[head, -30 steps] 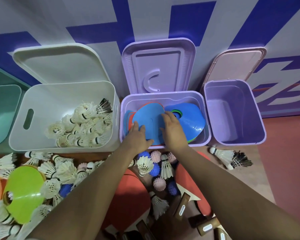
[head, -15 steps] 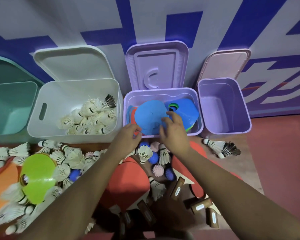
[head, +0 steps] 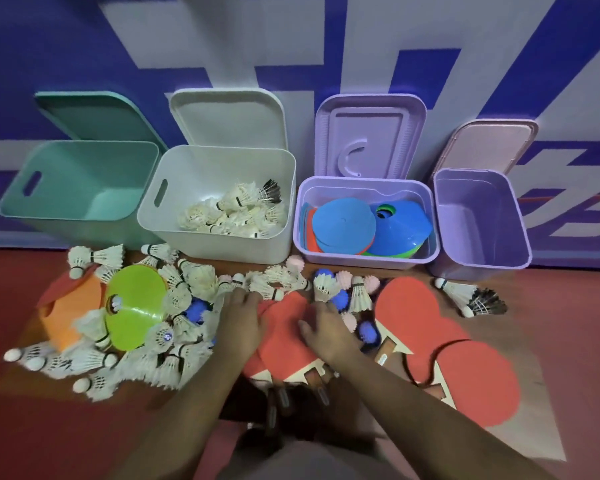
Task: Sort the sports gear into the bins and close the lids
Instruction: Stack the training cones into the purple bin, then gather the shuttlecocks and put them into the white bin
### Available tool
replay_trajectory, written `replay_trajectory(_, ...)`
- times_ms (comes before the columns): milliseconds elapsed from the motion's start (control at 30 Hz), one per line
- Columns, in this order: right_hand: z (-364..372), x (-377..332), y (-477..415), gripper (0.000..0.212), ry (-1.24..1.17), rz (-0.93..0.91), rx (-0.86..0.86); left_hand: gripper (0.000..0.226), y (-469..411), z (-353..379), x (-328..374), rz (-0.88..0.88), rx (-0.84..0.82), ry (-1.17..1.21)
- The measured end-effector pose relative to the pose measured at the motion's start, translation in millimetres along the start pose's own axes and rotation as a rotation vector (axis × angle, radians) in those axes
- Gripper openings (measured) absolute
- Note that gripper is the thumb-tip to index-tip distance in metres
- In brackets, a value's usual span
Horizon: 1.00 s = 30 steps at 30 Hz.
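At six o'clock, your left hand (head: 239, 320) and right hand (head: 326, 332), grip wide and empty, are over the flat red paddle (head: 283, 323); pinch its edge firmly.

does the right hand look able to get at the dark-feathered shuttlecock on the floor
Probably yes: the dark-feathered shuttlecock lies uncovered on the floor beside the red paddles, and the right hand is just over those paddles.
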State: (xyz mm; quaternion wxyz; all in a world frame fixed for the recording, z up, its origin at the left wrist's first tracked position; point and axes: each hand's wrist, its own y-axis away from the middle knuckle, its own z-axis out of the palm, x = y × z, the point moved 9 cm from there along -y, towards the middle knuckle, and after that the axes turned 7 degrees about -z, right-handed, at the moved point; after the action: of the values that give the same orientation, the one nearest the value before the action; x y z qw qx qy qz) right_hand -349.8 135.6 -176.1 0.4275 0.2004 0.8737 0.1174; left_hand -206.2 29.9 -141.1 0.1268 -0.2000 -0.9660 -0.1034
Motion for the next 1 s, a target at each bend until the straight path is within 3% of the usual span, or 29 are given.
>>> replay_trajectory(67, 12.2, -8.8, -3.3, 0.05, -0.005, 0.022, -0.011, 0.047, 1.6, -6.0, -20.2, -0.037, 0.062, -0.079)
replay_trajectory(167, 26.2, -28.3, -12.2, 0.048, 0.021, 0.009, -0.005, 0.06, -1.7, -1.3, -52.9, -0.107, -0.011, -0.115)
replay_trajectory(333, 52.3, -55.0, -33.9, 0.042, -0.008, 0.032, 0.037, 0.043, -16.3, -4.1, -70.7, 0.016, -0.105, 0.046)
replay_trajectory(433, 45.8, -63.2, -47.7, 0.039, 0.032, 0.056, 0.21, 0.029, -29.4, -21.3, -81.4, 0.072, -0.08, 0.223)
replay_trajectory(500, 35.4, -68.6, -57.2, 0.048, 0.13, 0.024, 0.333, 0.027, -34.7, -39.6, -84.6, 0.092, -0.073, 0.355)
replay_trajectory(633, 55.7, -79.3, -87.4, 0.065, 0.328, -0.002, 0.144, 0.025, -52.0, -58.4, -114.5, -0.043, -0.095, 0.627)
replay_trajectory(767, 57.7, -90.6, -101.4, 0.057, 0.55, -0.076, 0.138, 0.032, -59.2, -40.5, -132.8, -0.285, -0.344, 1.031)
replay_trajectory(867, 45.2, -92.1, -97.5, 0.039, 0.416, -0.067, 0.235, 0.03, -62.9, -33.3, -132.4, -0.345, -0.448, 1.189)
replay_trajectory(1000, 6.4, -99.9, -73.0, 0.012, 0.181, -0.098, 0.49, 0.03, -66.0, -26.0, -127.1, -0.433, -0.528, 1.315)
